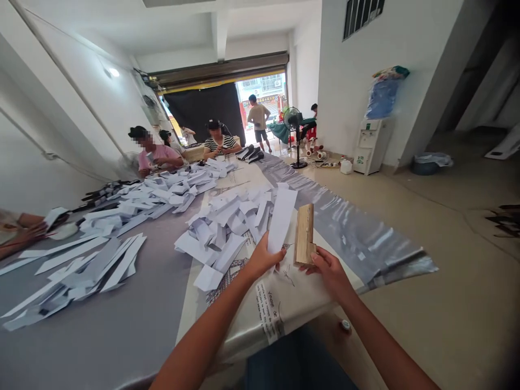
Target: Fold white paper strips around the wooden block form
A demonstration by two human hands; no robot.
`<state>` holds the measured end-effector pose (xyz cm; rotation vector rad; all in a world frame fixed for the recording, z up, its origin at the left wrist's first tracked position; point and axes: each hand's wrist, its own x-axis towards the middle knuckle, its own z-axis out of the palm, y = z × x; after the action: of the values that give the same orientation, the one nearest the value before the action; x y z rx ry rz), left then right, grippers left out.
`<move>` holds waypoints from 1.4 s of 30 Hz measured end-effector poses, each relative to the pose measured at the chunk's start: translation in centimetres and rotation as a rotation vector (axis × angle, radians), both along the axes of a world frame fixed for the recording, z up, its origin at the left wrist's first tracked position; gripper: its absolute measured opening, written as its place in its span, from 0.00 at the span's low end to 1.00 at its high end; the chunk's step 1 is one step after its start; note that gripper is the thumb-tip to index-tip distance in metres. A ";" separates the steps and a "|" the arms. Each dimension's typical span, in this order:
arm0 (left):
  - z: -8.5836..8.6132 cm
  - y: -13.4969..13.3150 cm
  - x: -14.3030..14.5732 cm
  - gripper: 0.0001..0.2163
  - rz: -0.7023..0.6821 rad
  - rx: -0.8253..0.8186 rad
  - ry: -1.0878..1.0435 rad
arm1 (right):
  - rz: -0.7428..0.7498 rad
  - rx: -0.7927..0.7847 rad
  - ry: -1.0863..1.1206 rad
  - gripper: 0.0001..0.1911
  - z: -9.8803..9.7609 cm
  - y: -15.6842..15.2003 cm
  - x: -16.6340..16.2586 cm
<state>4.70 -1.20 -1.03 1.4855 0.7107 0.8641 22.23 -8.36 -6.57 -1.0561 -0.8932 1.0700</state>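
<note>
My left hand (266,257) is closed on the lower end of a long white paper strip (282,216), which tilts up and away from me. In my right hand (328,271) is a wooden block (304,235), light brown with a notch at its lower right, gripped at that lower end between thumb and fingers. Strip and block are side by side with a narrow gap between them, over the near edge of the table. Just beyond my left hand lies a loose heap of folded white paper pieces (223,219) on the printed cloth (296,303).
More folded paper (162,189) covers the table's far left, with flat strips (93,271) nearer. Another person's hands (32,233) work at the left edge. Several people sit or stand farther back. A floor fan (298,135) and a water dispenser (368,146) stand beyond the table's right side.
</note>
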 end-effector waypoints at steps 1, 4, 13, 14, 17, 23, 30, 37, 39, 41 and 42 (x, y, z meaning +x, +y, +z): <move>-0.3 0.0 -0.2 0.20 -0.046 -0.054 -0.106 | -0.004 0.004 -0.004 0.25 0.1 0.0 0.0; -0.6 -0.2 -1.4 0.19 -0.123 -0.218 -0.448 | 0.009 0.003 -0.036 0.25 0.3 -0.1 -0.1; -0.5 -0.2 -1.7 0.23 0.172 -0.264 -0.299 | 0.027 0.042 -0.092 0.22 -0.3 -0.4 0.3; -0.9 0.0 -1.5 0.22 0.197 -0.252 -0.274 | 0.025 0.048 -0.090 0.22 -0.4 -0.5 0.3; -2.3 0.7 -1.4 0.19 0.235 -0.207 -0.176 | 0.026 0.056 -0.075 0.24 -0.4 -0.7 0.2; -3.2 0.5 -1.9 0.12 0.371 0.100 0.103 | 0.062 0.055 -0.042 0.25 -0.6 -0.8 0.6; -2.5 -0.6 -1.1 0.08 0.420 0.278 0.397 | 0.321 0.044 0.142 0.34 -0.2 -0.6 -0.7; -2.7 -0.3 -1.2 0.08 0.425 0.323 0.380 | 0.333 0.066 0.091 0.31 0.7 0.3 -3.4; -3.0 -0.5 -1.3 0.08 0.395 0.355 0.382 | 0.309 0.077 0.039 0.30 0.3 0.6 -3.5; -3.3 -0.6 -1.2 0.08 0.300 0.392 0.378 | 0.250 0.098 -0.030 0.29 -0.3 0.7 -3.4; -3.4 -0.6 -1.1 0.10 0.246 0.409 0.369 | 0.217 0.112 -0.065 0.29 -0.5 0.6 -3.3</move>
<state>3.56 -1.77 -4.40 1.9834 1.0503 0.9713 18.90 -7.73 -7.06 -0.9204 -1.1267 1.1555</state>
